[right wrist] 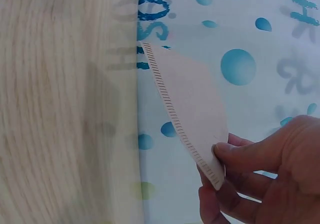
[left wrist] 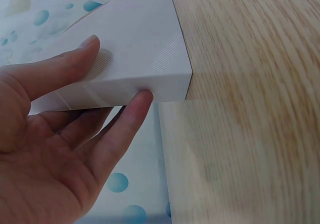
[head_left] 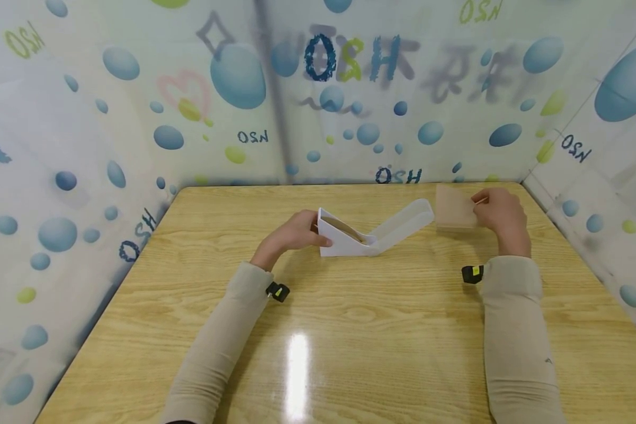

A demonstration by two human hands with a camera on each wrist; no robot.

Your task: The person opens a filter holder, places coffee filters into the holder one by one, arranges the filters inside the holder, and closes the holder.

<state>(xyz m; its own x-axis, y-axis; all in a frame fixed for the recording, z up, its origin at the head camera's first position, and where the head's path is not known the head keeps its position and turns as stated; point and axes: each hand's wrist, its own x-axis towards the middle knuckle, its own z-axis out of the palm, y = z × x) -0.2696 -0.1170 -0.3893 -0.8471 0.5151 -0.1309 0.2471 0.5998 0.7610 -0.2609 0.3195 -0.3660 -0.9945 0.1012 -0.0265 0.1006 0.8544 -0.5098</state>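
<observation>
A white box point(head_left: 339, 242) stands on the table with its hinged lid point(head_left: 405, 224) tilted up to the right, and brown paper edges point(head_left: 344, 228) show inside it. My left hand point(head_left: 299, 229) grips the box at its left end. In the left wrist view, the thumb lies on one broad face of the box point(left wrist: 135, 49), and a fingertip touches its narrow side. To the right of the lid, my right hand point(head_left: 500, 215) pinches a pale tan paper coffee filter point(head_left: 453, 209). The right wrist view shows the crimped edge of the coffee filter point(right wrist: 195, 99) and the thumb on its near corner.
The wooden table point(head_left: 381, 330) reaches back to a printed curtain point(head_left: 318, 118) with blue dots and letters. Side curtains stand at the left and right. Small black cameras point(head_left: 278, 291) sit at both wrists.
</observation>
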